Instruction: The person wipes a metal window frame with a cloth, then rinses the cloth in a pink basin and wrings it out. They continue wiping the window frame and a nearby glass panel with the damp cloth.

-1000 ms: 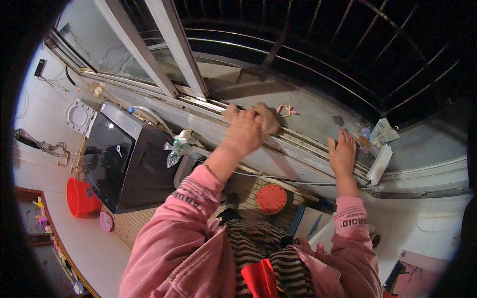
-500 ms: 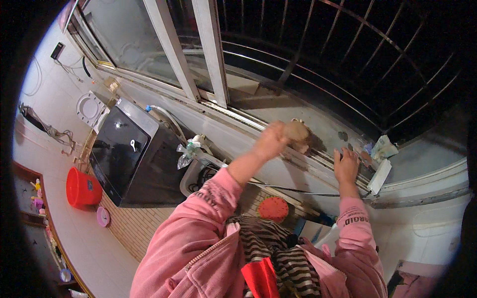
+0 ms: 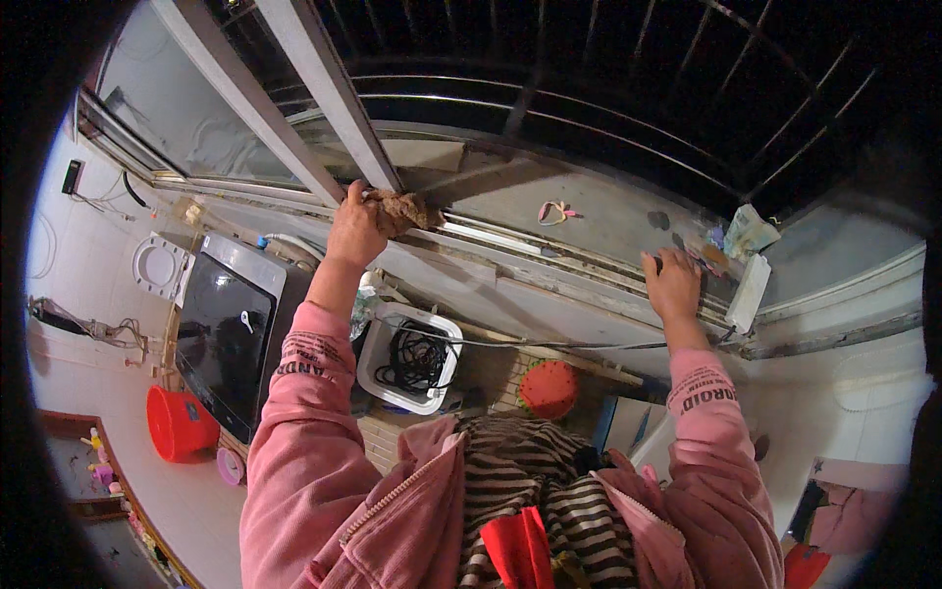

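A crumpled brown cloth (image 3: 400,212) is pressed onto the window track (image 3: 491,236) at the foot of the white sliding window frame (image 3: 334,98). My left hand (image 3: 357,228) grips it, with the cloth bunched at the right side of the fingers. Over the right part of the same track, my right hand (image 3: 675,283) leans on the sill edge, fingers apart and holding nothing. Past the track, on the dusty outer ledge (image 3: 599,187), lies a small looped band (image 3: 557,212) with a pink end.
Dark metal bars (image 3: 520,103) close off the ledge. A crumpled packet (image 3: 750,234) and a white block (image 3: 750,293) stand beyond my right hand. Below the sill are a washing machine (image 3: 228,324), a white basin (image 3: 446,329) with black cable, and a red bucket (image 3: 181,424).
My left hand has slid the cloth leftward along the track to the foot of the window frame. My right hand stays at the right end. The view has shifted, uncovering the basin.
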A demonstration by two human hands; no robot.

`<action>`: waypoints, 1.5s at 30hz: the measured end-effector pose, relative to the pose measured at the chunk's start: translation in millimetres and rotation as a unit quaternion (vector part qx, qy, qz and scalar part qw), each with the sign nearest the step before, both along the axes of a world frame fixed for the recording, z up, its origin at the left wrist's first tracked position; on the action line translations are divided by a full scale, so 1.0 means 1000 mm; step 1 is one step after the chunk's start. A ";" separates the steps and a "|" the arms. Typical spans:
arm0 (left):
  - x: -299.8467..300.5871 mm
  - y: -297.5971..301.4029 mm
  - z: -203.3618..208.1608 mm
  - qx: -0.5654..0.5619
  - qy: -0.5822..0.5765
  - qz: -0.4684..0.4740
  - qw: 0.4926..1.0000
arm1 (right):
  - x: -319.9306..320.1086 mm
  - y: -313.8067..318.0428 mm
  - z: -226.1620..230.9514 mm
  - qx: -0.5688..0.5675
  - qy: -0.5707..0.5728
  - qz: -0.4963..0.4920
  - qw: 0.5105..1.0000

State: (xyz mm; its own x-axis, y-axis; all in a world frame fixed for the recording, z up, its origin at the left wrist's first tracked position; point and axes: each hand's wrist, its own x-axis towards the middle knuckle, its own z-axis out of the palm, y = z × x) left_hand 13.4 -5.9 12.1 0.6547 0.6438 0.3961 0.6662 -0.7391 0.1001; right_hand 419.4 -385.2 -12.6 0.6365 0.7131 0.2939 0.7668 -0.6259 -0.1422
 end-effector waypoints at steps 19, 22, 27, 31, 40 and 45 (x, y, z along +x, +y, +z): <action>0.038 -0.035 0.006 -0.004 0.042 -0.083 0.996 | -0.001 0.002 -0.005 0.031 0.002 0.011 0.999; 0.065 -0.068 -0.006 -0.055 0.031 -0.075 0.995 | -0.002 0.003 0.005 0.009 0.008 0.007 1.000; 0.102 -0.105 -0.022 -0.050 0.063 -0.123 0.989 | -0.003 0.003 -0.003 0.044 -0.033 0.028 0.998; 0.143 -0.166 0.015 -0.074 0.118 -0.135 0.981 | -0.001 0.003 -0.001 0.025 -0.030 0.024 0.999; 0.200 -0.218 0.007 -0.120 0.118 -0.225 0.960 | 0.001 0.002 -0.007 0.041 -0.019 0.016 0.999; 0.224 -0.243 0.023 -0.163 0.153 -0.241 0.944 | 0.006 0.002 -0.007 -0.003 0.006 -0.025 1.000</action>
